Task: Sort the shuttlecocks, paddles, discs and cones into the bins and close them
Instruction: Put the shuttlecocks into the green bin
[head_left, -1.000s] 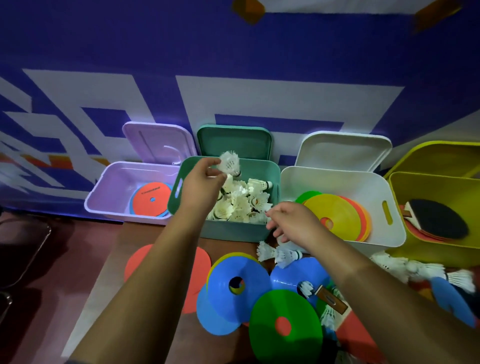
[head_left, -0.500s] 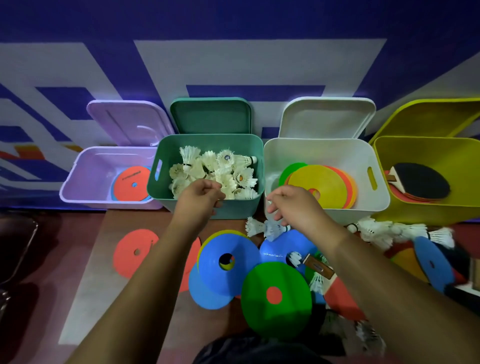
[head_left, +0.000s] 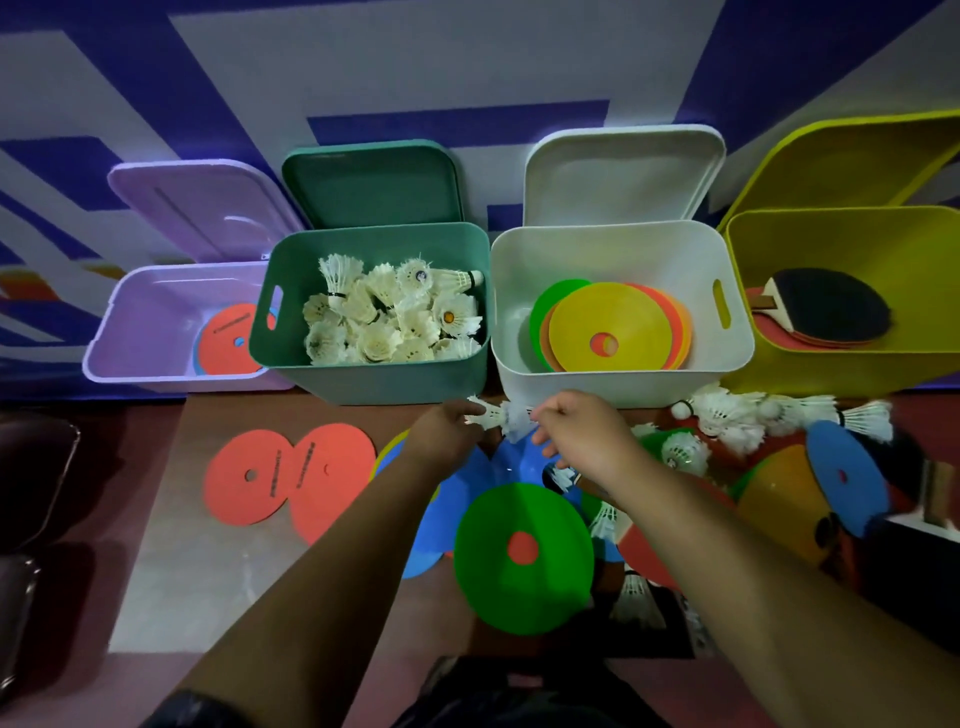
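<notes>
Four open bins stand in a row against the wall. The purple bin holds a red disc. Next to it, the green bin is filled with white shuttlecocks. Stacked cones lie in the white bin, and paddles in the yellow bin. My left hand and my right hand meet in front of the green and white bins. Each pinches one end of two joined shuttlecocks just above the floor.
Two red discs lie on the floor at the left. A green cone and blue cones sit under my arms. More shuttlecocks, a blue disc and an orange cone crowd the right. All four lids lean open against the wall.
My left hand dropped a shuttlecock into the green bin and came down to the floor. It now meets my right hand at the two shuttlecocks there.
</notes>
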